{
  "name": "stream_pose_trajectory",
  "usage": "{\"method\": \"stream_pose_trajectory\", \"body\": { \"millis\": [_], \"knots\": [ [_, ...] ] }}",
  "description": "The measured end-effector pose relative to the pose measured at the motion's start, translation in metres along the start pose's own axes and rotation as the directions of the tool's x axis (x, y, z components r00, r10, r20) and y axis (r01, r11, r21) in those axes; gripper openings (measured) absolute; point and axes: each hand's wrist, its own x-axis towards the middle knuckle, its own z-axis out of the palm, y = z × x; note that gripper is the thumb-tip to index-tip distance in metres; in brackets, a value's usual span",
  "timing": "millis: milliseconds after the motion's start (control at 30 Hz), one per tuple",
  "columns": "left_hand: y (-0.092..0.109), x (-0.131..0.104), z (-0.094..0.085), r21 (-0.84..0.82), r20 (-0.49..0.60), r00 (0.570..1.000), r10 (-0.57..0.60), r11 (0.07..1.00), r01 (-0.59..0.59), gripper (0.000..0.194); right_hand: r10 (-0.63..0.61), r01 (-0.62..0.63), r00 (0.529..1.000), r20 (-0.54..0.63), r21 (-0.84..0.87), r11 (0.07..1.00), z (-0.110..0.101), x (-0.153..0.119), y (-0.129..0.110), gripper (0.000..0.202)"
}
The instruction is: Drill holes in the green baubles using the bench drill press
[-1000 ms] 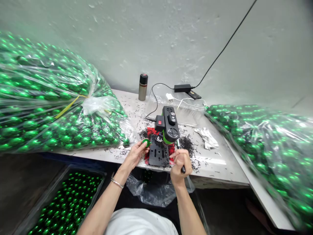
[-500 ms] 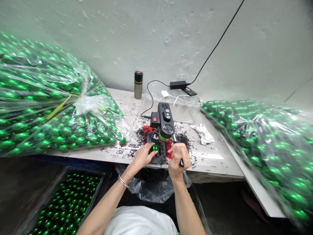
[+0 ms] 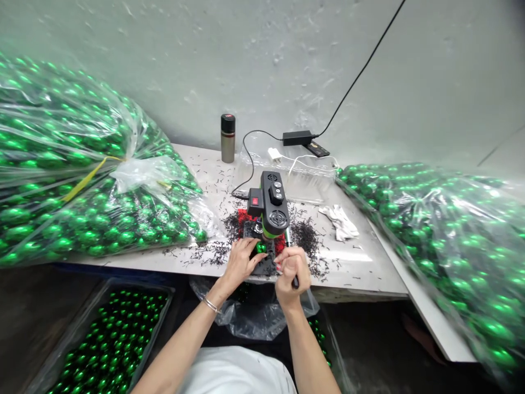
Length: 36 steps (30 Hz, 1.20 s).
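A small bench drill press point(image 3: 274, 210) with a black top and a red switch stands on the table. Beneath its head, on the dark base point(image 3: 264, 268), lies a shiny green ball point(image 3: 260, 248). My left hand point(image 3: 241, 260) pinches this ball from the left, thumb in front and fingers behind. To the right, my right hand point(image 3: 293, 273) is wrapped around the press's lever handle point(image 3: 296, 282), whose black end pokes out below the fist. Where the ball meets the tool is hidden by the press head. Red material point(image 3: 280, 244) shows around the base.
Big clear bags of green balls point(image 3: 82, 186) point(image 3: 443, 230) flank the table. Black scraps point(image 3: 305, 238) litter its top. Behind are a bottle point(image 3: 228, 139), a power adapter point(image 3: 297, 138) and a clear tray; white gloves point(image 3: 339, 222) lie right. Below are a crate of balls point(image 3: 118, 334) and a plastic bag point(image 3: 254, 317).
My right hand has moved slightly left and down with the lever. My left hand stays at the green ball beneath the press head. The whole view has shifted a little.
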Motion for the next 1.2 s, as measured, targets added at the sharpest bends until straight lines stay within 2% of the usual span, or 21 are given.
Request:
{"method": "stream_pose_trajectory", "body": {
  "millis": [167,467,633,833,900,1000,1067,1133,1200],
  "knots": [
    [0.001,-0.001,0.002,-0.027,0.007,0.999,-0.038,0.999,0.038,0.029,-0.085,0.085,0.995,0.042,0.001,0.996,0.000,-0.020,0.019,0.027],
    [0.000,-0.003,0.003,-0.068,0.012,0.999,-0.053,0.996,0.053,0.030,-0.082,0.082,0.996,-0.026,0.013,0.997,0.009,-0.034,0.033,0.036],
    [0.000,-0.002,0.003,-0.099,0.019,0.998,-0.055,0.994,0.056,0.030,-0.081,0.081,0.997,-0.002,0.006,0.997,0.006,-0.036,0.036,0.035],
    [0.001,-0.001,0.004,-0.116,0.019,0.996,-0.084,0.990,0.086,0.032,-0.232,0.243,0.963,0.137,-0.071,0.967,0.000,-0.028,0.040,0.031],
    [0.002,0.000,0.004,-0.114,0.019,0.996,-0.091,0.989,0.093,0.033,-0.237,0.245,0.964,0.124,-0.055,0.968,-0.002,-0.022,0.036,0.031],
    [0.002,0.002,0.007,-0.120,0.014,0.995,-0.094,0.988,0.095,0.035,-0.144,0.144,0.989,0.026,-0.003,0.990,-0.003,-0.004,0.020,0.034],
    [0.002,0.003,0.009,-0.134,0.006,0.995,-0.098,0.986,0.098,0.034,0.005,-0.005,1.000,-0.010,0.014,1.000,-0.003,0.013,0.004,0.037],
    [0.002,0.002,0.010,-0.156,-0.014,0.995,-0.102,0.983,0.099,0.034,0.168,-0.167,0.986,-0.012,0.021,0.986,-0.004,0.030,-0.011,0.036],
    [0.003,-0.002,0.006,-0.190,-0.051,0.993,-0.102,0.978,0.091,0.033,0.252,-0.251,0.968,-0.007,0.048,0.967,-0.004,0.045,-0.022,0.038]
  ]
}}
